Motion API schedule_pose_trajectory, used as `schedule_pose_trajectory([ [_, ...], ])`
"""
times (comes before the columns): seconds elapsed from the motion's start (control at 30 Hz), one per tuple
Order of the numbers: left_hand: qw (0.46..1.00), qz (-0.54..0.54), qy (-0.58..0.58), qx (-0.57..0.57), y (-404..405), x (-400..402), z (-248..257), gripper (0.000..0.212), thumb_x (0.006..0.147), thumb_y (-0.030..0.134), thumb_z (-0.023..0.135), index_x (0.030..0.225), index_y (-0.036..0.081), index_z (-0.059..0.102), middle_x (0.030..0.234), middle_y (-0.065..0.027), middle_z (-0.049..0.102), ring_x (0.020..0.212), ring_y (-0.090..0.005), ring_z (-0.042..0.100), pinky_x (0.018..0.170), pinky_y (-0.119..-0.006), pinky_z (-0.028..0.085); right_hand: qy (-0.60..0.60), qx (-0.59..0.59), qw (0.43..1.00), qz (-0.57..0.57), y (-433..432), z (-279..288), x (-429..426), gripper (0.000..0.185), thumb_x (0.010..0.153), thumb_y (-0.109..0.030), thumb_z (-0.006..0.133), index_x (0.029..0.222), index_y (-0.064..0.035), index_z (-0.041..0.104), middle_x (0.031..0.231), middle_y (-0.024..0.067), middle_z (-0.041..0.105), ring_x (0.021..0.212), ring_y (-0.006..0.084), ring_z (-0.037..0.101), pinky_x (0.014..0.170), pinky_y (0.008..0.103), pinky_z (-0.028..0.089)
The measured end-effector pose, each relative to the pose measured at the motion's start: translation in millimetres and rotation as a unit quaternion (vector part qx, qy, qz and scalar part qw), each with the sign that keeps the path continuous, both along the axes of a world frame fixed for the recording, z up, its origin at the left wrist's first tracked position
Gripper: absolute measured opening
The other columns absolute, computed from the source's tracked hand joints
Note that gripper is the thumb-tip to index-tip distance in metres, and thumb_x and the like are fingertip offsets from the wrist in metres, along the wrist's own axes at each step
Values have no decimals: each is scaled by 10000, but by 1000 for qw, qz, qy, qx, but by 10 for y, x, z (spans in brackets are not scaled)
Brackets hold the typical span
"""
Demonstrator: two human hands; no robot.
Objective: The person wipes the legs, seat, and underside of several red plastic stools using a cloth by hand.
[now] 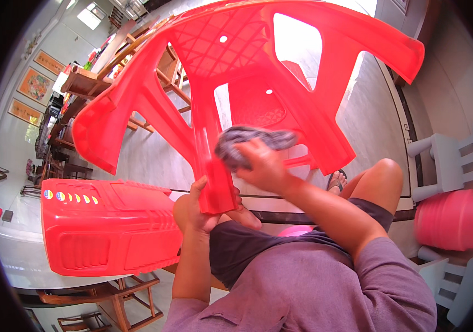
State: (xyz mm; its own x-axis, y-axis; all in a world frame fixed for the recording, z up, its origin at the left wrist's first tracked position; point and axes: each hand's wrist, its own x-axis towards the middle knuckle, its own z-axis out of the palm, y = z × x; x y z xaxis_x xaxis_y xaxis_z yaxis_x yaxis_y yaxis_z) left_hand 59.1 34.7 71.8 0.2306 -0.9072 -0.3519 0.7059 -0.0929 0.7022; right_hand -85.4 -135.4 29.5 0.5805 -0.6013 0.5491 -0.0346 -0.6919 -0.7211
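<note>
A large red plastic chair (pixel 203 103) is tipped over in front of me, its ribbed underside showing and its legs spread out. My left hand (pixel 207 211) grips the end of the nearest leg from beneath, close to my lap. In my right hand (pixel 261 166) is a bunched grey patterned cloth (pixel 240 143), blurred by motion. The cloth lies against or just beside that leg; the blur hides exact contact. Some fingers of my left hand are hidden behind the leg.
Stacked red plastic stools (pixel 103 228) with stickers lie at my left. To the right are pink plastic tubs (pixel 452 220) and a small grey chair (pixel 456 162). Wooden chairs (pixel 91 83) stand at the far left, and another wooden chair (pixel 116 299) is at lower left.
</note>
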Motion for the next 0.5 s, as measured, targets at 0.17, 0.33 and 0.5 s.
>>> schedule_pose_trajectory([
  [0.17,999,-6,-37,3,78,159,73,679,1021,558,546,1373,-21,578,1111,-285,727,963,-421,749,837,-607,617,78,-106,991,33,29,123,-25,454,737,-250,826,1158,-140,694,1035,139,619,884,336,725,724,448,602],
  [0.33,999,-8,-18,28,190,132,122,710,1013,582,542,1358,-37,580,1103,-292,725,968,-437,745,837,-606,619,313,-85,942,-85,-324,172,-685,422,746,-237,790,1139,-130,684,1077,163,650,917,358,729,739,460,606],
  [0.5,999,-12,-26,26,198,-6,48,715,1010,582,547,1346,-48,579,1097,-311,717,990,-461,732,837,-600,617,311,38,940,-136,-456,287,-715,423,781,-276,739,1165,-111,678,1136,206,675,956,403,718,826,518,587],
])
